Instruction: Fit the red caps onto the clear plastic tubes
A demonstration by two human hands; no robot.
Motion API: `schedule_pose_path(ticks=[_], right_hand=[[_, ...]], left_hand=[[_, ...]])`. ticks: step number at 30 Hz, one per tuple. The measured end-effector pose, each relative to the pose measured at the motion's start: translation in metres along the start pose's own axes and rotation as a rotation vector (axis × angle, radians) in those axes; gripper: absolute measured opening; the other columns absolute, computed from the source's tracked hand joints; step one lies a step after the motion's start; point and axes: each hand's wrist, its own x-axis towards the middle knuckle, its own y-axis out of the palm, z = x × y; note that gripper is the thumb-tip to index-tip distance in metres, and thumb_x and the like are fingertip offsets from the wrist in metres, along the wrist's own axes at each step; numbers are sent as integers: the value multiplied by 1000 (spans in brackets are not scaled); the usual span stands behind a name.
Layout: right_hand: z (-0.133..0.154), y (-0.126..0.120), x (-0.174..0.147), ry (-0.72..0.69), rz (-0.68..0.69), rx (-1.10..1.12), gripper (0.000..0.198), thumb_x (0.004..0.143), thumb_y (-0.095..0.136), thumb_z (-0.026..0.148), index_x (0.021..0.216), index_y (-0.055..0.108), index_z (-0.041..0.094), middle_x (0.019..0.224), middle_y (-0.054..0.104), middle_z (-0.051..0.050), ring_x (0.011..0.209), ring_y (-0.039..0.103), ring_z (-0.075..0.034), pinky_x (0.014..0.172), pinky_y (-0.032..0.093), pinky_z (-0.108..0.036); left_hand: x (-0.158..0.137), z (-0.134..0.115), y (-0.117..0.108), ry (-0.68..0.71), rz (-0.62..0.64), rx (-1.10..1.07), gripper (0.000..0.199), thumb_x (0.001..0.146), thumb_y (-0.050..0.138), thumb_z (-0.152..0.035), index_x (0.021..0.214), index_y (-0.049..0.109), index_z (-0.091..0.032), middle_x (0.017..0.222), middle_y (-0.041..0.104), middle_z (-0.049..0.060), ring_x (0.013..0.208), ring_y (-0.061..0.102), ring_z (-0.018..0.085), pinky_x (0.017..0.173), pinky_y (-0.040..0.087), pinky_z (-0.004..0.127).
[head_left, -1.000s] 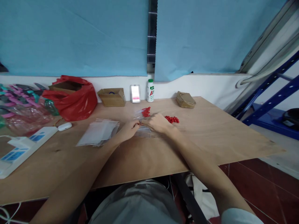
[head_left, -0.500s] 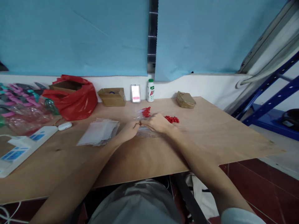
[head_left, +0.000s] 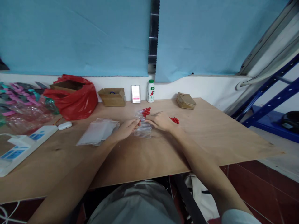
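Observation:
My left hand (head_left: 128, 128) is closed in a pinch, with a small red cap (head_left: 140, 123) at its fingertips. A short distance to its right, my right hand (head_left: 161, 120) has its fingers drawn together, pointing left. Anything thin between those fingers is too small to make out. Below and between both hands lies a row of clear thin tubes (head_left: 143, 134). Just beyond the hands is a bunch of tubes with red ends (head_left: 146, 111). A pile of loose red caps (head_left: 175, 120) sits right of my right hand, partly hidden by it.
Clear plastic bags (head_left: 98, 132) lie left of my left hand. Further left are a power strip (head_left: 28, 149), a white case (head_left: 64, 125) and a red bag (head_left: 77, 107). Along the back stand an open cardboard box (head_left: 113, 99), a phone (head_left: 135, 94), a white bottle (head_left: 151, 92) and a brown package (head_left: 186, 100).
My hands have moved apart from touching, opening a small gap. The right hand has shifted slightly right, covering more of the red cap pile and uncovering more of the clear tubes.

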Motion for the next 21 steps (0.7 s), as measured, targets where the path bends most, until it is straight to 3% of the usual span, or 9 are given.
schedule_pose_path(ticks=[4, 13, 17, 21], right_hand=[[2, -3, 1, 18, -32, 133, 54, 114, 27, 53, 100, 68, 20, 86, 71, -5, 72, 58, -18, 72, 30, -28], [24, 9, 8, 81, -246, 761, 44, 111, 34, 53, 87, 52, 21, 79, 55, 0, 77, 54, -16, 76, 42, -26], [34, 16, 14, 130, -333, 830, 44, 111, 34, 54, 88, 52, 21, 82, 56, -1, 79, 53, -17, 76, 42, -26], [33, 12, 12, 136, -326, 737, 43, 111, 38, 52, 91, 59, 20, 82, 60, 0, 76, 55, -15, 77, 40, -25]], left_hand=[[-3, -8, -4, 94, -24, -21, 49, 103, 45, -64, 82, 55, -20, 67, 44, -3, 62, 41, 14, 61, 36, 28], [-4, -27, 22, 198, -228, -470, 47, 99, 58, -62, 80, 46, -22, 71, 34, -4, 62, 32, 12, 61, 36, 27], [-4, -34, 29, 226, -300, -507, 45, 102, 53, -60, 80, 44, -22, 68, 30, -5, 60, 31, 12, 60, 37, 27], [-4, -27, 23, 206, -412, -313, 43, 104, 51, -56, 79, 48, -22, 66, 32, -4, 60, 33, 13, 59, 33, 27]])
